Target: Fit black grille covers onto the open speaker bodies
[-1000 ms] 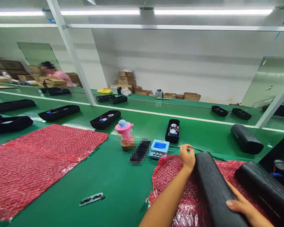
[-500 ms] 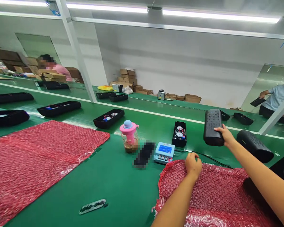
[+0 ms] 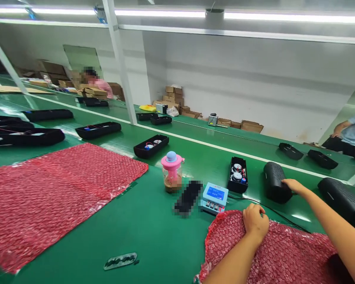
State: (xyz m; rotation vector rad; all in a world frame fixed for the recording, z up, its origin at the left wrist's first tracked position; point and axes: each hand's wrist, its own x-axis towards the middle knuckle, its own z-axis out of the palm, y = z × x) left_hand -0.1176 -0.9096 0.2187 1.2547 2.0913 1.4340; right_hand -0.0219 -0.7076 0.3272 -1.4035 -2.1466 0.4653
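Note:
My right hand (image 3: 294, 186) is on a black rounded speaker case (image 3: 275, 182) that rests on the green bench, its fingers on the right side. My left hand (image 3: 256, 221) lies with curled fingers on the top edge of the red bubble wrap (image 3: 292, 246); whether it pinches the wrap is hidden. Just left of that wrap is a light blue device with a screen (image 3: 215, 193). An open black case with two round speakers (image 3: 237, 173) lies between the device and the held case. At the right edge rests another closed black case (image 3: 343, 199).
A bottle with a pink lid (image 3: 172, 171) and a blurred dark object (image 3: 188, 197) are left of the device. More red bubble wrap (image 3: 68, 193) covers the left. Several open black cases line the green belt (image 3: 195, 157). Two people sit beyond it.
My right hand has lowered the black case from the air onto the bench. The view has turned left, so the surroundings appear further right. My left hand remains on the wrap.

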